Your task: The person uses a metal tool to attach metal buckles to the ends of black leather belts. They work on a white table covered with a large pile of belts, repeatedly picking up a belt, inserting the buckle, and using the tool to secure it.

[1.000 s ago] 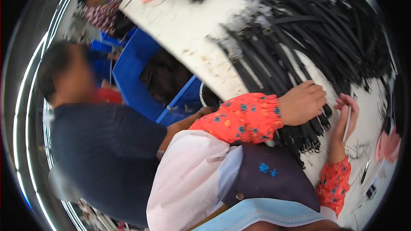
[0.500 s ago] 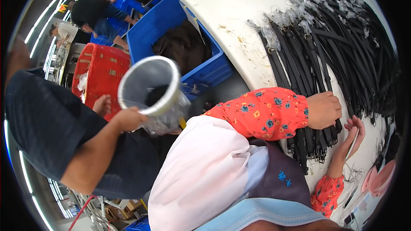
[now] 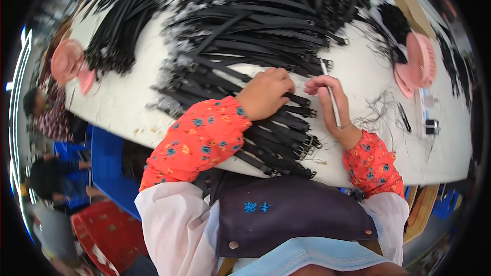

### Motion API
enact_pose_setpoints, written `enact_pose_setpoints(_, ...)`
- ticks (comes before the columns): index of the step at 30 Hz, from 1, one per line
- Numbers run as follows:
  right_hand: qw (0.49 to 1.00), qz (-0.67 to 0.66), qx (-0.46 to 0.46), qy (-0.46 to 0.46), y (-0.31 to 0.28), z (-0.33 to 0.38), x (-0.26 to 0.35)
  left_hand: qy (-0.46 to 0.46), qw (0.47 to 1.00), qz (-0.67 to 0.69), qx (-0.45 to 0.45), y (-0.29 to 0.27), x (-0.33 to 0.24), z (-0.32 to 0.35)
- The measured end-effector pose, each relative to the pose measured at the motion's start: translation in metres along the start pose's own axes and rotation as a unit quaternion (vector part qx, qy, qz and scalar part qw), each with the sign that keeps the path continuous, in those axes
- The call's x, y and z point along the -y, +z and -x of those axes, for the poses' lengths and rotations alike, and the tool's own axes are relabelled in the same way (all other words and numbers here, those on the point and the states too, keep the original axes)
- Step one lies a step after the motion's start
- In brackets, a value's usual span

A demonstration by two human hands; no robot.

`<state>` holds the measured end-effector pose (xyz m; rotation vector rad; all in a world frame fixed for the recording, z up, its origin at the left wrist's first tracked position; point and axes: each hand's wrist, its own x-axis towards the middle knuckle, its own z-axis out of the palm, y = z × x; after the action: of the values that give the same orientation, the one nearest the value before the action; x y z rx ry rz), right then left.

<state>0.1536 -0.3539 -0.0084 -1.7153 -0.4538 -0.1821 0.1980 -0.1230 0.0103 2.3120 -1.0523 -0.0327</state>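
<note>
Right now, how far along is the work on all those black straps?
Hard to judge. Stacked neatly: a row of black buckled straps under the left hand, possibly finished. In hand: the right hand holds a thin white stick at the row's edge. Left: a large loose heap of straps and another pile on the white table.

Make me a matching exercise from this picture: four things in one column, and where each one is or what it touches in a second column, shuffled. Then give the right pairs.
Things:
1. left hand
2. right hand
3. pink fan
4. black straps

Places or states:
A. stands on the white table off to the right of both hands
B. rests palm down on a bundle of straps
C. holds a thin white stick
D. lie piled across the middle of the table

Pairs: 1-B, 2-C, 3-A, 4-D
</note>
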Motion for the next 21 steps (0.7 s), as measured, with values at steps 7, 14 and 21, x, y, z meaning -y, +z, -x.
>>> enact_pose_setpoints(7,0.985,0.161,0.044,-0.047,-0.009,0.014,0.012,-0.079,0.967,0.224,0.092,-0.002,0.008,-0.018)
enact_pose_setpoints(14,0.984,0.158,0.068,-0.047,-0.009,0.007,0.006,-0.056,0.962,0.263,0.041,0.000,0.011,-0.015)
enact_pose_setpoints(21,0.988,0.149,0.046,-0.003,-0.015,0.005,0.011,0.002,0.980,0.201,-0.008,0.008,0.011,-0.011)
